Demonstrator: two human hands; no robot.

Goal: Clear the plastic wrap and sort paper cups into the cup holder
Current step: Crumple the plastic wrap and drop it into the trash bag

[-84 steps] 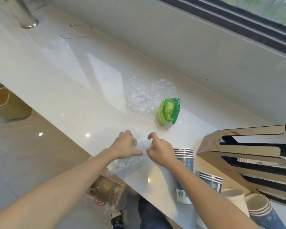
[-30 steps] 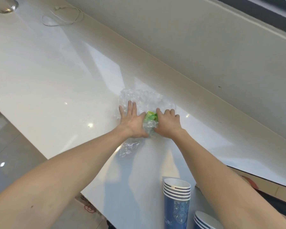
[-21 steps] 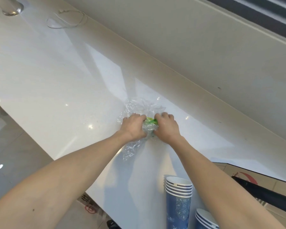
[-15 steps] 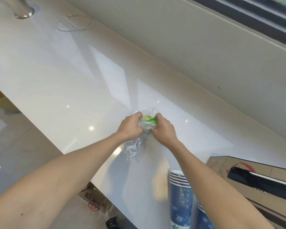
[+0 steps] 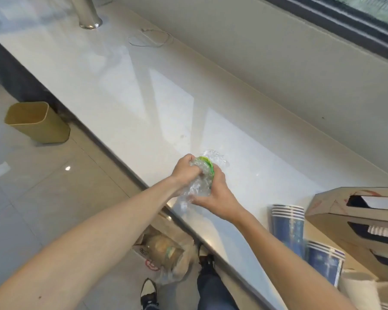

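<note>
Both hands squeeze a crumpled bundle of clear plastic wrap (image 5: 199, 183) with a green wrapper (image 5: 207, 162) balled inside it, held just above the white counter (image 5: 126, 86). My left hand (image 5: 185, 170) grips the bundle's top left and my right hand (image 5: 215, 193) clasps it from the right and below. A stack of blue paper cups (image 5: 288, 224) stands at the lower right, a second blue stack (image 5: 325, 262) in front of it. The cardboard cup holder (image 5: 354, 218) lies at the right edge with slots showing cups inside.
A tan waste bin (image 5: 37, 123) stands on the floor to the left. A bag with packaging (image 5: 166, 253) sits on the floor below the counter edge. A metal post (image 5: 89, 15) and a thin white cable (image 5: 151, 38) are at the far end. White cups (image 5: 358, 289) lie at bottom right.
My hands have gathered the spread wrap and green wrapper into a tight ball and pulled it back toward the counter's near edge. The view has swung left and down, showing the bin.
</note>
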